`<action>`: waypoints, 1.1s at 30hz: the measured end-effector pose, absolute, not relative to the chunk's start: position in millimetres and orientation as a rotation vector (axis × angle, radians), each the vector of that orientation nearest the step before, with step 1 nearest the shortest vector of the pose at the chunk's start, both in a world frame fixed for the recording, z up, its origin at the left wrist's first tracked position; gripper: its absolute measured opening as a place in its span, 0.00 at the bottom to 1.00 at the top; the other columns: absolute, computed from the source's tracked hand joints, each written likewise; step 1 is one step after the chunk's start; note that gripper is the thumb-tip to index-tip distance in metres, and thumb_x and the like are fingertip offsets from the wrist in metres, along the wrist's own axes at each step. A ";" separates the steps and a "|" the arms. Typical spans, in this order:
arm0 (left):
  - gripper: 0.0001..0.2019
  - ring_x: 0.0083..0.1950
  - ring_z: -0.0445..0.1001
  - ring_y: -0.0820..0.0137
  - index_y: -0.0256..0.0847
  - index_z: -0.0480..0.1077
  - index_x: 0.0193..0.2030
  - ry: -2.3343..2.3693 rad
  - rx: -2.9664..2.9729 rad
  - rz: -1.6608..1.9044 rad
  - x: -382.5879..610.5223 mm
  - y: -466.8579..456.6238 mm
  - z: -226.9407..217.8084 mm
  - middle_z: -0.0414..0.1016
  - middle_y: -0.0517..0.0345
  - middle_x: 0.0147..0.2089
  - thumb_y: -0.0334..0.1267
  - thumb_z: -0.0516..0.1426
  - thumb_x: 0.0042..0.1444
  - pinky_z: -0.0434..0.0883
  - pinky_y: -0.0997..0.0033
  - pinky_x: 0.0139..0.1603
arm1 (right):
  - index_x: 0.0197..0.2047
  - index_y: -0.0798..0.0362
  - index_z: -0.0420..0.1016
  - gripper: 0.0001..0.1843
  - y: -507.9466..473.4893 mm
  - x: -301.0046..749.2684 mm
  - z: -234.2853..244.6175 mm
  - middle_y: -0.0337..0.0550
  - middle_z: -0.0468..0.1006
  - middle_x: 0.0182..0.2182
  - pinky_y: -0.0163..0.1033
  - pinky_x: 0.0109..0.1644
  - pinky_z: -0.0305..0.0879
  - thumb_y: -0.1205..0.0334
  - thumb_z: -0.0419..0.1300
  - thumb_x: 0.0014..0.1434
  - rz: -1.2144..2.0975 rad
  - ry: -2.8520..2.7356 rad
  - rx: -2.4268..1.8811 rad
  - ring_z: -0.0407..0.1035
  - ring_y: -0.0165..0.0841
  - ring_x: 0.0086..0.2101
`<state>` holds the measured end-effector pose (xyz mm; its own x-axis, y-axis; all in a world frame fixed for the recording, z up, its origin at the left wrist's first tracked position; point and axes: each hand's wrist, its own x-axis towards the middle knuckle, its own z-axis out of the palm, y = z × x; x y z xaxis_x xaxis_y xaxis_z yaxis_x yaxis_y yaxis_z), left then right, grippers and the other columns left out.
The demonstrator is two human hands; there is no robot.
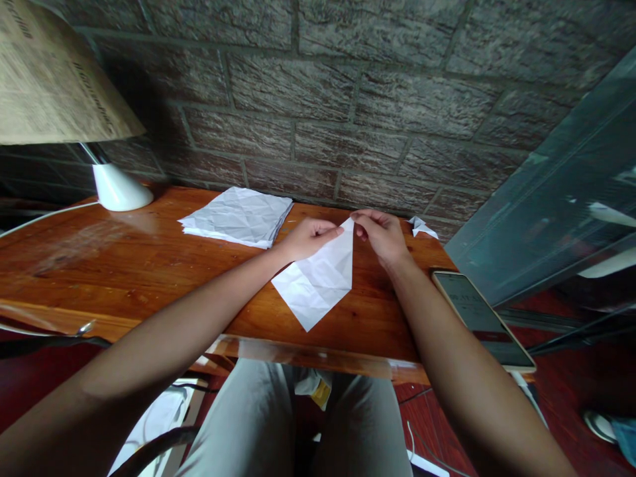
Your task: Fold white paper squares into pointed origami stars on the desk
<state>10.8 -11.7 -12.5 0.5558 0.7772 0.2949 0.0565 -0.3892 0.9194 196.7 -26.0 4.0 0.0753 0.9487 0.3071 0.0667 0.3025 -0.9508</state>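
A white sheet of paper point(320, 278), creased and folded to a point at its far end, lies on the wooden table point(209, 285) in front of me. My left hand point(311, 237) grips its left edge near the top, thumb on the upper face and fingers partly hidden. At the pointed far corner my right hand point(380, 232) pinches the paper between thumb and fingertips. Left of my hands sits a stack of crumpled white paper sheets point(238, 215). A small folded paper piece point(422, 227) rests beyond my right hand at the back corner.
A lamp with a printed shade point(54, 79) and white base point(119, 189) stands at the left. A phone point(479, 318) with a cable lies at the right edge. The brick wall point(322, 99) borders the table's back; a glassy panel point(561, 179) rises at right. A shoe point(600, 425) shows lower right.
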 end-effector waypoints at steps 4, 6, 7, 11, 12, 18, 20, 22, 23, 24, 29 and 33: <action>0.29 0.24 0.61 0.76 0.36 0.75 0.29 0.717 1.729 0.967 10.1 -9.8 -12.7 0.69 0.62 0.23 0.66 0.63 0.53 0.56 0.74 0.24 | 0.32 0.53 0.79 0.22 -27.7 197.2 4.7 0.37 0.75 0.25 0.33 0.27 0.55 0.43 0.74 0.45 1.011 -1.301 -1.139 0.64 0.27 0.25; 0.27 0.24 0.63 0.75 0.36 0.76 0.30 0.763 1.659 1.024 8.7 -7.6 -13.6 0.71 0.61 0.24 0.64 0.65 0.52 0.58 0.75 0.25 | 0.31 0.53 0.79 0.27 -29.3 197.2 4.4 0.39 0.78 0.27 0.33 0.27 0.56 0.38 0.75 0.44 1.108 -1.374 -1.193 0.66 0.27 0.27; 0.27 0.24 0.65 0.75 0.36 0.77 0.31 0.790 1.608 1.047 7.7 -6.2 -14.3 0.73 0.61 0.24 0.63 0.66 0.52 0.59 0.75 0.25 | 0.31 0.54 0.79 0.28 -30.1 197.1 3.9 0.39 0.78 0.27 0.33 0.27 0.56 0.36 0.75 0.43 1.147 -1.422 -1.213 0.66 0.27 0.27; 0.24 0.27 0.73 0.71 0.37 0.79 0.34 0.839 1.374 1.003 2.8 1.1 -18.1 0.81 0.57 0.29 0.60 0.69 0.50 0.68 0.72 0.29 | 0.28 0.54 0.80 0.30 -32.3 197.1 1.1 0.38 0.75 0.23 0.34 0.27 0.53 0.33 0.75 0.42 1.209 -1.607 -1.234 0.63 0.27 0.24; 0.24 0.28 0.75 0.70 0.37 0.80 0.34 0.833 1.338 0.970 1.5 3.1 -19.1 0.82 0.55 0.31 0.59 0.70 0.50 0.69 0.71 0.30 | 0.27 0.54 0.80 0.30 -32.5 197.3 0.4 0.38 0.75 0.22 0.35 0.27 0.53 0.33 0.75 0.41 1.206 -1.629 -1.236 0.63 0.27 0.24; 0.21 0.30 0.77 0.71 0.36 0.80 0.34 0.863 1.287 0.892 -2.6 11.2 -20.9 0.82 0.53 0.31 0.55 0.71 0.51 0.70 0.73 0.33 | 0.27 0.55 0.81 0.30 -30.5 199.6 -2.2 0.37 0.74 0.21 0.37 0.27 0.51 0.35 0.77 0.38 1.134 -1.572 -1.248 0.60 0.27 0.23; 0.20 0.31 0.77 0.70 0.36 0.80 0.34 0.874 1.320 0.881 -3.0 11.0 -20.2 0.82 0.53 0.31 0.54 0.71 0.53 0.70 0.73 0.33 | 0.27 0.54 0.81 0.30 -29.1 200.1 -3.1 0.37 0.75 0.22 0.37 0.28 0.53 0.35 0.77 0.37 1.105 -1.525 -1.232 0.61 0.27 0.24; 0.18 0.30 0.76 0.71 0.36 0.80 0.33 0.871 1.371 0.875 -3.3 9.9 -19.3 0.79 0.55 0.28 0.52 0.70 0.55 0.69 0.74 0.31 | 0.27 0.54 0.80 0.29 -27.7 200.5 -3.9 0.38 0.76 0.22 0.37 0.29 0.54 0.35 0.77 0.38 1.085 -1.499 -1.229 0.61 0.28 0.24; 0.18 0.29 0.75 0.71 0.36 0.79 0.33 0.864 1.392 0.874 -3.4 9.3 -18.9 0.78 0.56 0.27 0.51 0.69 0.56 0.68 0.74 0.30 | 0.27 0.54 0.79 0.29 -27.1 200.8 -4.3 0.38 0.75 0.22 0.37 0.29 0.54 0.35 0.77 0.38 1.075 -1.496 -1.232 0.61 0.28 0.24; 0.17 0.28 0.75 0.71 0.36 0.79 0.32 0.855 1.409 0.875 -3.4 8.8 -18.5 0.77 0.57 0.26 0.51 0.69 0.56 0.68 0.74 0.30 | 0.26 0.54 0.79 0.29 -26.7 201.1 -4.7 0.37 0.75 0.22 0.38 0.29 0.54 0.35 0.76 0.38 1.065 -1.499 -1.237 0.61 0.28 0.24; 0.17 0.28 0.75 0.71 0.36 0.78 0.32 0.816 1.446 0.871 -3.3 7.6 -17.6 0.78 0.57 0.26 0.50 0.69 0.57 0.69 0.74 0.30 | 0.25 0.54 0.78 0.30 -26.7 202.3 -5.6 0.36 0.72 0.20 0.38 0.30 0.54 0.33 0.74 0.40 1.010 -1.557 -1.249 0.59 0.28 0.24; 0.18 0.30 0.77 0.70 0.36 0.79 0.33 0.784 1.464 0.878 -4.1 7.8 -19.1 0.82 0.54 0.30 0.51 0.68 0.57 0.71 0.72 0.33 | 0.24 0.53 0.77 0.30 -27.0 203.2 -5.8 0.36 0.71 0.20 0.38 0.30 0.54 0.31 0.72 0.42 0.960 -1.603 -1.268 0.59 0.29 0.24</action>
